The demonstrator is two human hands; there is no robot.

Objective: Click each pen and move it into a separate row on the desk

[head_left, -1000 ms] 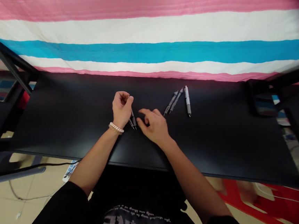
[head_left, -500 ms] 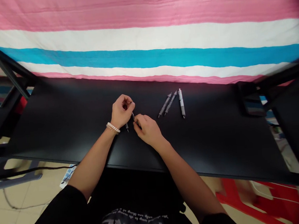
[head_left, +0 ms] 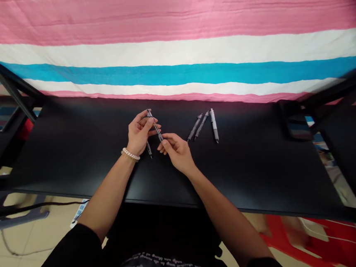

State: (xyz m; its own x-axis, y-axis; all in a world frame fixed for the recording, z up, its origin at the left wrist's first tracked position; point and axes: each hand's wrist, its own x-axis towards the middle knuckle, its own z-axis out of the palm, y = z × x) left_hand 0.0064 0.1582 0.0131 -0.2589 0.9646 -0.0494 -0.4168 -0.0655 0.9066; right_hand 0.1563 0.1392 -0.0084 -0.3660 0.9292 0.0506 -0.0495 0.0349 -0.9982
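Note:
Over the black table (head_left: 255, 164) my left hand (head_left: 138, 133), with a beaded bracelet on its wrist, grips two dark pens. One pen (head_left: 154, 125) slants up between both hands; my right hand (head_left: 175, 149) pinches its lower end. The second pen (head_left: 148, 147) pokes out below my left palm. To the right, three more pens lie on the table: two dark ones (head_left: 197, 126) side by side and a white one (head_left: 214, 124).
A pink, white and blue striped cloth (head_left: 170, 47) hangs behind the table. A dark device on a stand (head_left: 297, 121) sits at the right, black metal frame bars (head_left: 8, 82) at the left. A red plastic stool (head_left: 318, 237) is below right.
My right hand moved left from flat on the table and pinched the tip of one pen. My left hand loosened its fist, and that pen now slants up between both hands.

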